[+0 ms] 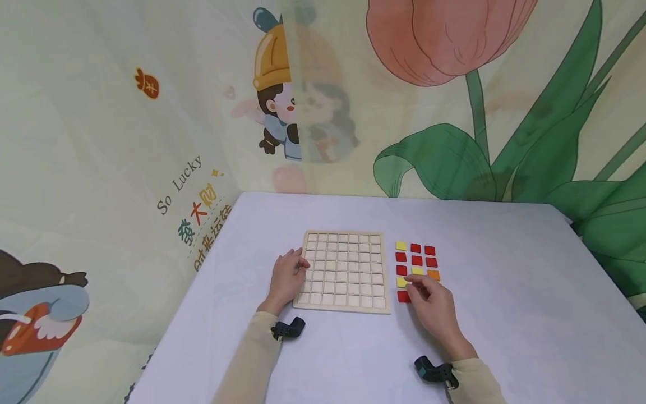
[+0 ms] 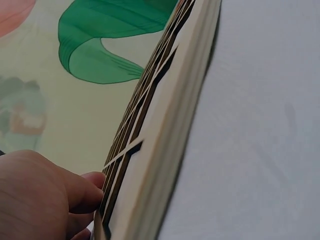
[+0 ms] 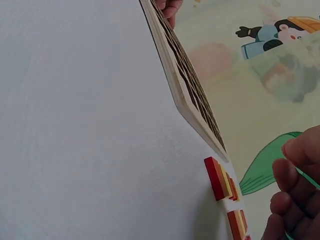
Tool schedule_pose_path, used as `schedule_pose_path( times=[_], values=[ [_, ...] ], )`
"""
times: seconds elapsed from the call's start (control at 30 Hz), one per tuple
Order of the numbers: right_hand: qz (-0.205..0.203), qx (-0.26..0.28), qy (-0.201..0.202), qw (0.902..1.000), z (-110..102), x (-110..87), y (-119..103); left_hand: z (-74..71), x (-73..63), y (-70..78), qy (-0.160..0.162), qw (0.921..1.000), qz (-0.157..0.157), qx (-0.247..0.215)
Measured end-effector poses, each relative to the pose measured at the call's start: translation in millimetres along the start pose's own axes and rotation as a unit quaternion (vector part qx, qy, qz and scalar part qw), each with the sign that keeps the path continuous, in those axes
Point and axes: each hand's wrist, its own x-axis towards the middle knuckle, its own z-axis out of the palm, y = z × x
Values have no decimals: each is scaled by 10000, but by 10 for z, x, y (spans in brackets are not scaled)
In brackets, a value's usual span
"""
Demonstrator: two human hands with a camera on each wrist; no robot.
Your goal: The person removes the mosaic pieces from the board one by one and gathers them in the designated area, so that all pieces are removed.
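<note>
A pale wooden board (image 1: 343,308) with a grid of square cells lies flat on the table. My left hand (image 1: 287,278) rests at its left edge, thumb and fingertips against the rim; the left wrist view shows the fingers bent beside the grid (image 2: 135,148). To the right of the board, small square tiles stand in rows: red (image 1: 415,247), yellow (image 1: 401,246) and orange (image 1: 433,275). Over the nearer tiles hovers my right hand (image 1: 436,308), fingers loosely bent. No tile shows between its thumb and fingers (image 3: 287,175) in the right wrist view.
A white cloth covers the table (image 1: 515,269), whose far edge meets a patterned curtain (image 1: 333,179). Both wrists carry a black strapped device, one on the left (image 1: 289,329) and one on the right (image 1: 435,371). My right hand hides part of the nearest tile row.
</note>
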Motion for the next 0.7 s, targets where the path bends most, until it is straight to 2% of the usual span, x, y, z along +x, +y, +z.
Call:
schedule_pose_path(
  times=[0.1, 0.2, 0.33, 0.43, 0.57, 0.7],
  values=[
    [-140, 79, 16, 9999, -12, 56, -28, -42, 18, -3, -205, 9998, 37, 65],
    [-244, -3, -98, 9997, -54, 136, -59, -117, 52, 2, -640, 9978, 52, 136],
    [-528, -165, -257, 9981, -122, 268, -91, -190, 115, 32, -1203, 9920, -77, 363],
    [-899, -145, -152, 9957, -151, 382, -126, -220, 187, 64, -1517, 9861, -172, 649],
    [-1266, -56, -6, 9919, -193, 547, -200, -263, 302, 105, -1778, 9799, -331, 838],
    [-1411, -66, -121, 9899, -210, 711, -260, -326, 405, 95, -1898, 9769, -642, 741]
  ],
)
